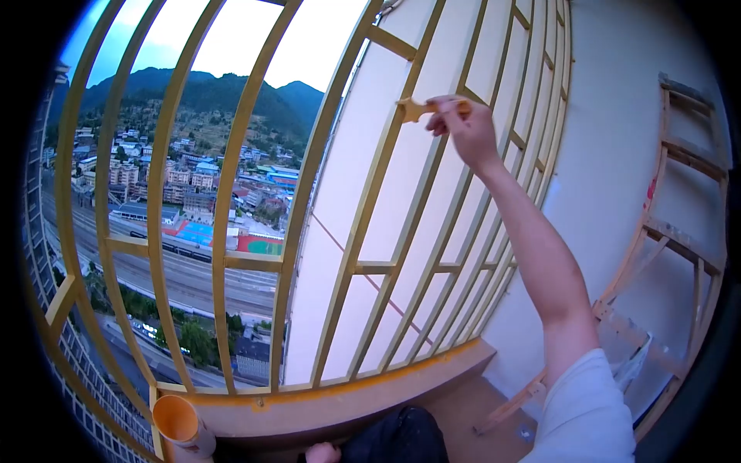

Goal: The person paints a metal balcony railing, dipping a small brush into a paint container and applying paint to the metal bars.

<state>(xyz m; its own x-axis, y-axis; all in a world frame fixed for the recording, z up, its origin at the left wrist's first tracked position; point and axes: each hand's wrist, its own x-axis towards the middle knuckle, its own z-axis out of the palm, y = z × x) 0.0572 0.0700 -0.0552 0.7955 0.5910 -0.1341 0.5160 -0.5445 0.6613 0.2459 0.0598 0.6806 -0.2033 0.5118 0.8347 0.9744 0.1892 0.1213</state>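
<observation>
Raised high, my right hand (467, 131) pinches a ragged yellow sponge-like piece (417, 111). The piece meets an upright bar of the yellow-painted metal grille (369, 193). At the bottom edge, my left hand (323, 453) rests low beside my dark trousers (401, 440). Only part of it shows, and its fingers cannot be made out. A white bucket (185, 428), orange-yellow inside, stands by the grille's lower left corner.
The grille rises from a ledge (324, 413) with yellow stains along its edge. A wooden ladder (656, 224) leans by the pale wall (602, 139) on the right. Beyond the bars are a white outer wall (328, 262), roads, buildings and hills far below.
</observation>
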